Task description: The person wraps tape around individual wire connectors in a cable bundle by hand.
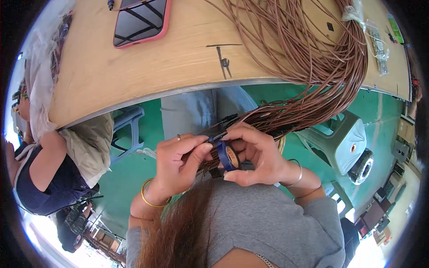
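a dark blue, ring-shaped roll of tape (230,157) with a pale printed core stands on edge in the right hand (257,154), its long axis tilted from eleven to five o'clock. the right thumb presses its lower end and the curled fingers back it; the index fingertip reaches up to a thin, black, sleeve-like cable end (218,136). that piece lies just above the roll, at about eleven o'clock from it, its axis running from eight to two. the left hand (183,156) pinches it between thumb and index finger, so the roll is nearer the right hand and the black end bridges both; whether tape touches it i cannot tell.

from two o'clock, a thick bundle of thin brown cables (308,111) sweeps down off the pale wooden worktop (134,71). a dark-screened phone in a pink case (140,22) lies at eleven o'clock; a pale grey-green plastic stool (342,145) stands at three.
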### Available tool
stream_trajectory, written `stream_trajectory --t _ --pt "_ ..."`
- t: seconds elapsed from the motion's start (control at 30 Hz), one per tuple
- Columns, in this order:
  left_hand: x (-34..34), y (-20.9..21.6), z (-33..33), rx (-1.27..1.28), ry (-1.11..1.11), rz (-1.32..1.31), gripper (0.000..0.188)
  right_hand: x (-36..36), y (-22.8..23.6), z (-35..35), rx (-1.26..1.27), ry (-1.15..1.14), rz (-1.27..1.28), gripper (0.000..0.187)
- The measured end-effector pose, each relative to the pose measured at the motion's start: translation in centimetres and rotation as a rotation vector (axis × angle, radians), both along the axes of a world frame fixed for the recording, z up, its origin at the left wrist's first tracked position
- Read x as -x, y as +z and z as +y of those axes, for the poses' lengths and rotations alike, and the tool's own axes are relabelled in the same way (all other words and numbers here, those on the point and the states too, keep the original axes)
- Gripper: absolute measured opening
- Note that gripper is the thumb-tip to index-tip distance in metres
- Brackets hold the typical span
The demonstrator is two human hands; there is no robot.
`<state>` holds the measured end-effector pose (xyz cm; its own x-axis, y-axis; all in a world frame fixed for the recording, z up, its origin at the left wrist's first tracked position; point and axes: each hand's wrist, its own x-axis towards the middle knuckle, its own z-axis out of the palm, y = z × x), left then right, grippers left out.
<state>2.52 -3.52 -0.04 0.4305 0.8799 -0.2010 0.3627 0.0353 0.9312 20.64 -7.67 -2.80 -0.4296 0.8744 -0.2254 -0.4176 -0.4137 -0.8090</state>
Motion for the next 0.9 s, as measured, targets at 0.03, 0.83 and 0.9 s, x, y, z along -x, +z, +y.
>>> stream_trajectory --t 0.03,0.83,0.9 --pt "-0.1 0.1 0.0 0.001 -0.001 0.001 0.007 -0.1 0.1 0.0 -0.022 0.007 -0.024 0.057" --pt "-0.8 -1.1 -1.3 -0.808 -0.225 0.419 0.026 -0.4 2.6 0.3 0.365 -0.006 0.267 0.057" --pt "-1.1 -0.7 -1.0 -0.742 -0.226 0.361 0.024 -0.4 2.8 0.2 0.358 -0.066 0.305 0.053"
